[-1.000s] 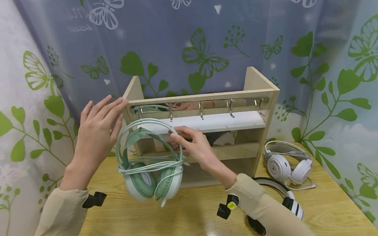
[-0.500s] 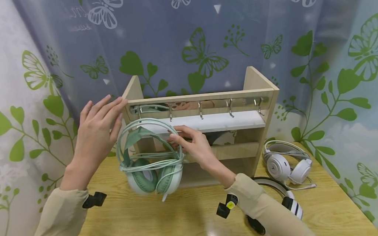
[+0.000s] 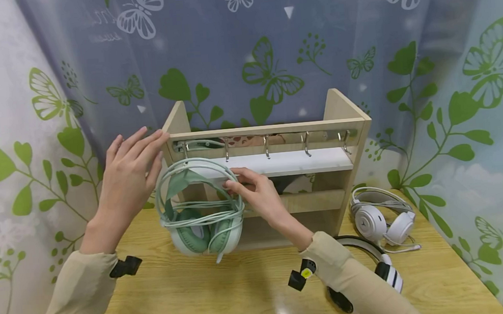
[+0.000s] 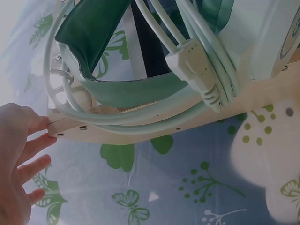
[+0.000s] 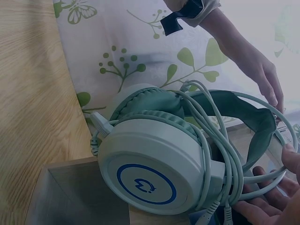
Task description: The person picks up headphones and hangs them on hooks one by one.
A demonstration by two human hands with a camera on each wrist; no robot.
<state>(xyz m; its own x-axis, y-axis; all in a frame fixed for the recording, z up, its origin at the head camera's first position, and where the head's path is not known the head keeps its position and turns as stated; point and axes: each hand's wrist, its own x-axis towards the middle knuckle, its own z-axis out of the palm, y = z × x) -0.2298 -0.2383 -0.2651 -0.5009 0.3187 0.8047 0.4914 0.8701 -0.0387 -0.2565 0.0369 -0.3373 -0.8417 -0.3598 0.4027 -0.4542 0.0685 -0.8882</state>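
Head view: my left hand (image 3: 127, 172) lies flat, fingers straight, fingertips against the top left corner of the wooden rack (image 3: 346, 115). My right hand (image 3: 258, 194) pinches the band of the green headphones (image 3: 200, 211), which hang from the rack's leftmost hook, cable wound round them, above the table (image 3: 227, 297).

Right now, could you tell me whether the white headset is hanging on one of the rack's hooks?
No, the white headset lies on the wooden table, right of the rack.
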